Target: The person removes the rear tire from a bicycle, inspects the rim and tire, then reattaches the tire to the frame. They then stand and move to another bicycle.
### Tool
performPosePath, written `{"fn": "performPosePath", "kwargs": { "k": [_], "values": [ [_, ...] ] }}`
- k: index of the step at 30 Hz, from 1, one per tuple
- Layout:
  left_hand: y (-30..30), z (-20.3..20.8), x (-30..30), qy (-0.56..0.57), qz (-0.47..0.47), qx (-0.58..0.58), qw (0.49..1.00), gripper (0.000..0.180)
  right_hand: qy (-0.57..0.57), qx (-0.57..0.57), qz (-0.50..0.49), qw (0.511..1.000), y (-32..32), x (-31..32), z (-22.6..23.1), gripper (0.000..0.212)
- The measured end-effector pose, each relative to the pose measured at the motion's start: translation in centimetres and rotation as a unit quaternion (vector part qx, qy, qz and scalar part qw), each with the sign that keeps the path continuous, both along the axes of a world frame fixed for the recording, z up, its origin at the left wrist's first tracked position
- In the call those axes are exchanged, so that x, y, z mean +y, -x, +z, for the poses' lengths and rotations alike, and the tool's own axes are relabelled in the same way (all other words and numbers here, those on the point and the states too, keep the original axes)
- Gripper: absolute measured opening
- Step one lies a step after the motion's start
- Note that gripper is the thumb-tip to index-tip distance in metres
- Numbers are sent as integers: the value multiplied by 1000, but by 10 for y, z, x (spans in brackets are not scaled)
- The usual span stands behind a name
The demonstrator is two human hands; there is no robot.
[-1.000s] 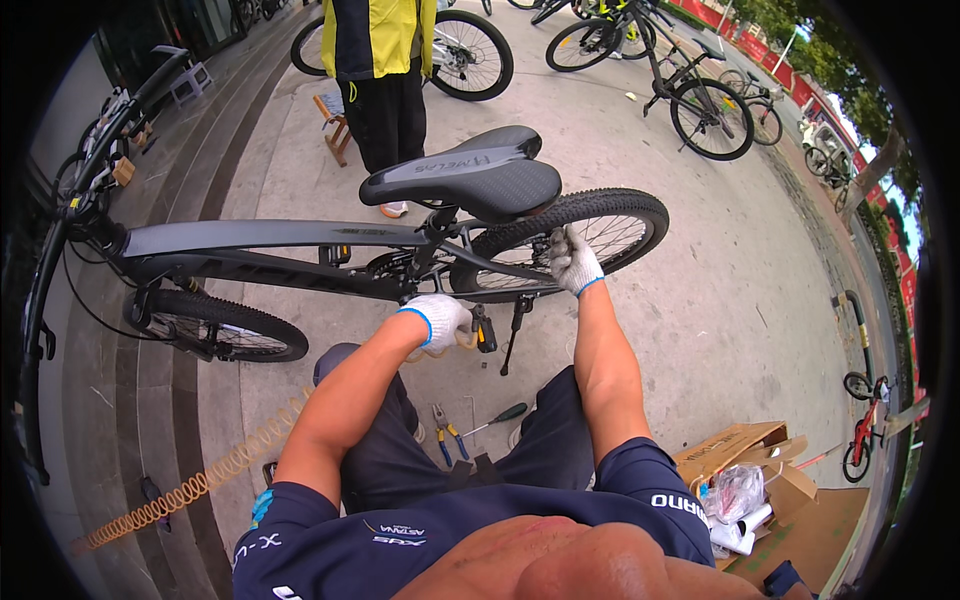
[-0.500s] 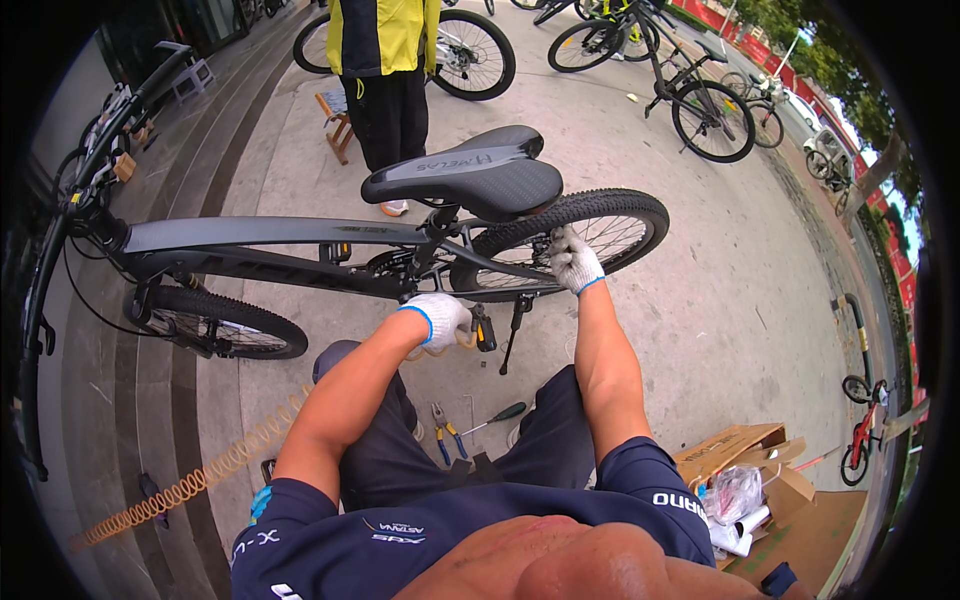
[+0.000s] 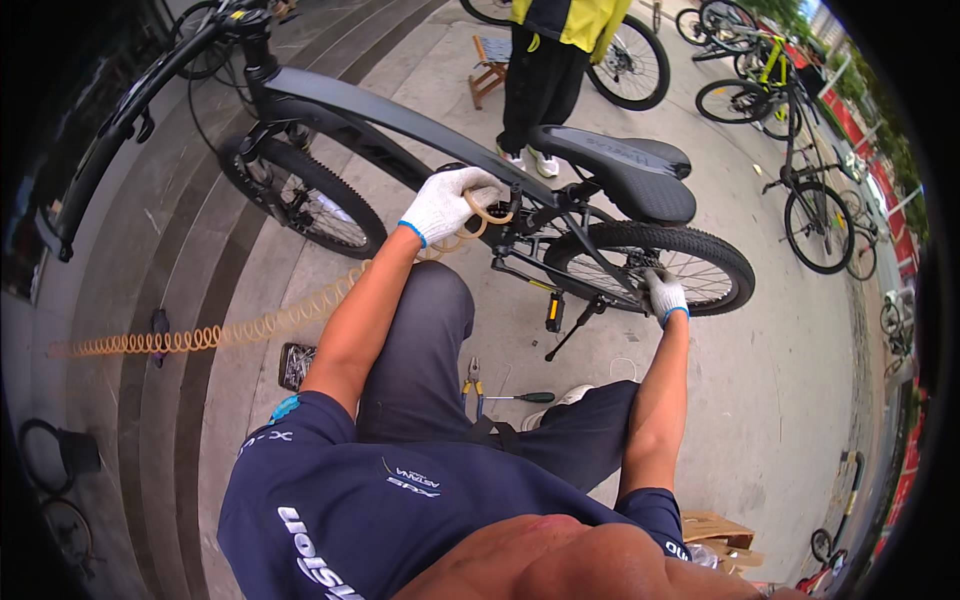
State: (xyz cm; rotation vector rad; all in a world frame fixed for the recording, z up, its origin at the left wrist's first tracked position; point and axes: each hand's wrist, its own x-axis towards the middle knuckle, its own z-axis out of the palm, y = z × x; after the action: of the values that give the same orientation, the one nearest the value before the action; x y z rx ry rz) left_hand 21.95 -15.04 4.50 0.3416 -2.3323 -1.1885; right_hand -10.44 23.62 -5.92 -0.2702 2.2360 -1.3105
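A dark grey bicycle stands before me, its frame (image 3: 390, 120) slanting down from the handlebar at upper left to the rear wheel (image 3: 735, 262) at right. My left hand (image 3: 455, 203), in a white knit glove, is closed at the end of a tan coiled hose (image 3: 290, 300), beside the frame below the black saddle (image 3: 635, 170). Whether a tool sits inside that grip is hidden. Gloved likewise, my right hand (image 3: 662, 295) has its fingers curled in beside the rear hub; what they pinch is too small to make out. The pedal (image 3: 555, 311) and kickstand (image 3: 577, 328) lie between the hands.
Pliers (image 3: 472, 382) and a green-handled screwdriver (image 3: 530, 397) lie on the ground by my knees. Someone in a yellow jacket (image 3: 598, 22) stands behind the bicycle, near a folding stool (image 3: 490, 68). A cardboard box (image 3: 720, 530) is at lower right; more bicycles (image 3: 818, 225) stand beyond.
My view has swung, shifting the scene rightward. My left hand has moved from beside the pedal up and forward to the frame, drawing the coiled hose along. My right hand stays at the rear wheel.
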Motion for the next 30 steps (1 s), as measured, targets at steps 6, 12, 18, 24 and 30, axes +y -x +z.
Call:
{"fn": "performPosePath", "kwargs": {
  "k": [6,12,18,24,30],
  "values": [
    [-164,7,-87,-76,369,194,906,30,-94,5,144,985,-9,-7,2,42],
    [-236,56,-196,98,545,134,822,73,-131,76,188,970,-25,-25,21,34],
    [-210,73,-232,12,338,-18,941,61,-130,-22,240,962,-68,-30,71,32],
    [-210,71,-226,57,332,-17,941,55,-54,3,326,944,-138,-71,106,37],
    [-194,60,-210,118,309,-23,944,58,41,15,306,951,-201,-175,106,42]
  ]
}}
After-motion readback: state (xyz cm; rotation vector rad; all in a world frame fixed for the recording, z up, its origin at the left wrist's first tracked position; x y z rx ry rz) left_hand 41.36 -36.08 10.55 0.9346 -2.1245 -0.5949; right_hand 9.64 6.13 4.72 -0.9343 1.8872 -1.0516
